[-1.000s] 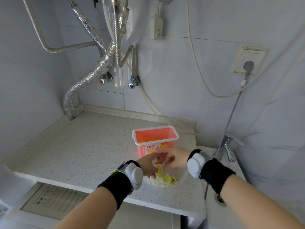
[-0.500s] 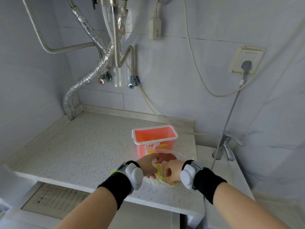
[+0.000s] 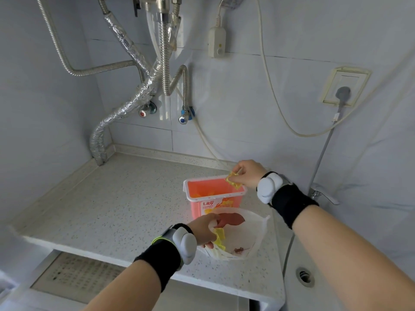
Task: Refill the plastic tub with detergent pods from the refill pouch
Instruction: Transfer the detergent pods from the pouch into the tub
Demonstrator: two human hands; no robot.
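A pink plastic tub (image 3: 195, 204) with a white rim stands open on the speckled counter (image 3: 116, 205); some yellow shows at its bottom. Just in front of it sits the white refill pouch (image 3: 244, 234), its mouth held wide, with a few yellow pods (image 3: 219, 235) inside at the left. My left hand (image 3: 203, 228) grips the pouch's left edge. My right hand (image 3: 249, 173) is raised over the tub's back right corner, pinching yellow detergent pods (image 3: 233, 181) above the rim.
Foil-wrapped and flexible metal pipes (image 3: 125, 108) hang on the wall at the back left. A white basin with a drain (image 3: 304, 276) and a tap (image 3: 323, 194) lies to the right of the counter. A cord runs down from a wall socket (image 3: 343, 88).
My right hand has come up out of the pouch with pods and moved back over the tub. My left hand keeps its hold on the pouch's edge.
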